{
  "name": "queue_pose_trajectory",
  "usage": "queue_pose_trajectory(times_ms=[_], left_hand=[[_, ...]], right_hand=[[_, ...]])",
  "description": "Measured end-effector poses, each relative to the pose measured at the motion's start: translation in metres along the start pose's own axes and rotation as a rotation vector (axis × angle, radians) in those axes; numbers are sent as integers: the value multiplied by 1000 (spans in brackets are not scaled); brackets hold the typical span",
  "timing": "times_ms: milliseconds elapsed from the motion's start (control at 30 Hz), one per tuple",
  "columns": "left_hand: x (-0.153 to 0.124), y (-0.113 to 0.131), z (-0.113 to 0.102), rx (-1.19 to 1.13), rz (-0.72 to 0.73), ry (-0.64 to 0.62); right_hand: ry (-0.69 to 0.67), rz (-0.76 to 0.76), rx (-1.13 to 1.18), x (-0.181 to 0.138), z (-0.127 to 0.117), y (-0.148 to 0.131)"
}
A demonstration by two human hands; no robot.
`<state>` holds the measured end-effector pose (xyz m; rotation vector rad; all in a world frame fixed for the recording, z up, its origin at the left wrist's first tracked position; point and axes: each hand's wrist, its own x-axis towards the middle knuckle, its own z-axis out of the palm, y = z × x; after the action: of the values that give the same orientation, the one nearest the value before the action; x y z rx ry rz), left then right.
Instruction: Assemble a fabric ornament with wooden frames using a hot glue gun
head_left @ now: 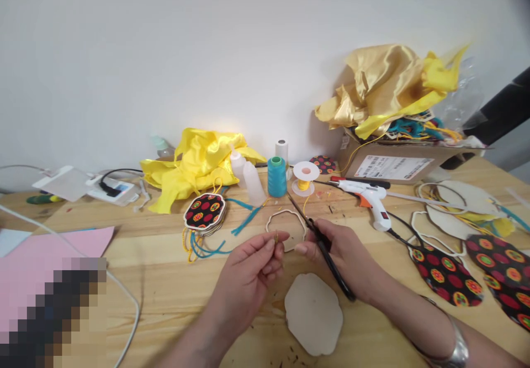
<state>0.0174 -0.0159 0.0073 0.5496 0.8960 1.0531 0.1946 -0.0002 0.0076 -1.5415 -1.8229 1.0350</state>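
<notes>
My left hand (253,260) is closed in a pinch on a small bit of yellow cord (276,237); most of the cord is hidden by the fingers. My right hand (345,252) is wrapped around black-handled scissors (334,271), whose blades point up and left toward the thread spools. Between and behind the hands lies a thin scalloped frame (285,213). Below them a pale scalloped panel (313,314) rests flat on the wooden table (165,301). A spool of yellow cord (305,184) stands just beyond the scissor tips.
A teal thread cone (277,177) and white bottles (253,183) stand behind. Left is a patterned ornament (204,212) with tassels. Right are a white glue gun (375,199) with cable, patterned fabric pieces (447,275) and a cardboard box (381,163) heaped with cloth.
</notes>
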Motion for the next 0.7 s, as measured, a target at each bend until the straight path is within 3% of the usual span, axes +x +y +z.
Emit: queue_pose_trajectory(times_ms=[300,700], left_hand=[[-1,-10,2,188,-56,-50],[-3,-9,4,441,5,-19]], right_hand=[[-1,-26,372,-3,11,5],[-14,-57,375,-3,10,4]])
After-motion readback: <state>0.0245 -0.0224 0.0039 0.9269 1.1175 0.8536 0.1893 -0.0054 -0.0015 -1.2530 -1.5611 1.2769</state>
